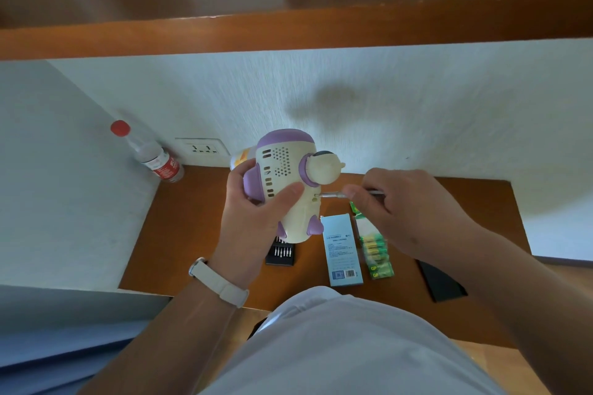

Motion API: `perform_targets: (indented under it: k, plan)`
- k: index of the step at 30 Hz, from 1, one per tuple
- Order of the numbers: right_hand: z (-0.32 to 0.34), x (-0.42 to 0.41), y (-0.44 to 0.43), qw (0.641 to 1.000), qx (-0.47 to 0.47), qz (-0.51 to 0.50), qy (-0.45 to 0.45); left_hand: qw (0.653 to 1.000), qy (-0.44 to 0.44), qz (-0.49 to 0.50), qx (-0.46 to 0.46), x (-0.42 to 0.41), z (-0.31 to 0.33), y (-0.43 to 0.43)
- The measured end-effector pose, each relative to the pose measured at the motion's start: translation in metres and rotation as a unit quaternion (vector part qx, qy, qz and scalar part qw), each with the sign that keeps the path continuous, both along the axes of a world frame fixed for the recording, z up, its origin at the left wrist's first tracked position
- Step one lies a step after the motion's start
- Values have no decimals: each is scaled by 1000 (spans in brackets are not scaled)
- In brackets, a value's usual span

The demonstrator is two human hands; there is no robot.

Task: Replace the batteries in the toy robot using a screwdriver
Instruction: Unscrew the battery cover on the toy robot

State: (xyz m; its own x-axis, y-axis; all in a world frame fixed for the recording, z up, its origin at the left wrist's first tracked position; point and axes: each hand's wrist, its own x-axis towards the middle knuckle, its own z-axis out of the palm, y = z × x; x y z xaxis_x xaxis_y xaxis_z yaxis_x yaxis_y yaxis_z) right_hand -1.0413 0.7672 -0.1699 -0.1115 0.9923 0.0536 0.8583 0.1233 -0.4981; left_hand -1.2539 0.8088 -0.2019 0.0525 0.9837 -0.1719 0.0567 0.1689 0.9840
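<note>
A cream and purple toy robot (287, 170) is held up above the desk, its back with speaker holes and slots facing me. My left hand (256, 212) grips its body, thumb across the back. My right hand (401, 205) pinches a thin silver screwdriver (333, 194) lying level, its tip in a small hole on the robot's side. A pack of green and yellow batteries (375, 253) lies on the desk under my right hand.
On the brown desk (192, 234) lie a black bit case (280, 255), a light blue box (341, 253) and a black flat object (442, 282). A red-capped plastic bottle (150, 154) stands at the back left by a wall socket (202, 147). A wooden shelf (288, 32) runs overhead.
</note>
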Motion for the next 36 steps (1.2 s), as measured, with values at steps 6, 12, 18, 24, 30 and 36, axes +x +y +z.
perform_targets:
  k: [6,12,18,24,30,36]
  plan:
    - [0,-4,5,998,12,19,57,1000,-13,10,-5,-6,1,5]
    - [2,-8,12,997,11,18,80,1000,-20,13,-4,-11,1,10]
    - [-4,-5,18,999,28,7,16,999,-27,13,-13,-12,-1,17]
    - [-2,-8,20,998,33,11,44,1000,-22,-2,-14,-9,-2,23]
    - [2,-7,26,998,17,6,54,1000,-17,-7,-15,-8,-4,28]
    - [-3,-7,32,999,29,1,12,1000,-16,-6,-18,-9,-4,32]
